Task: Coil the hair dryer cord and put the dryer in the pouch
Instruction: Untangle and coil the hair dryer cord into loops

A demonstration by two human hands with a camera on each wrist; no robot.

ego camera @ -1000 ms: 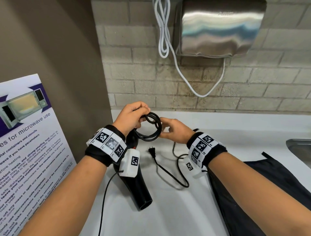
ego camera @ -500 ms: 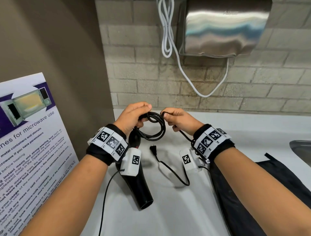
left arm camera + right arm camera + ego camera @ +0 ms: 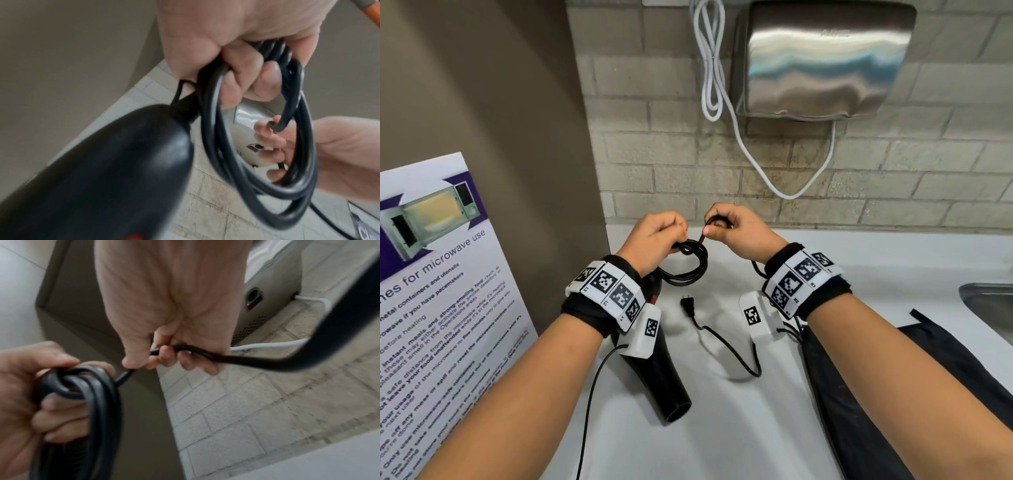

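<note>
The left hand (image 3: pixel 654 240) grips the coil (image 3: pixel 688 265) so the loops stay gathered above the hair dryer (image 3: pixel 654 370) on the near counter; just right, the right hand (image 3: pixel 736 233) pinches the loose cord (image 3: pixel 257 361) to feed another loop. The pouch (image 3: pixel 876 394) waits near right.

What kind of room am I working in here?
Probably a shared office or campus kitchenette: a microwave-use poster leans at the left, a steel hand dryer hangs on the brick wall, and a sink edges the white counter.
</note>
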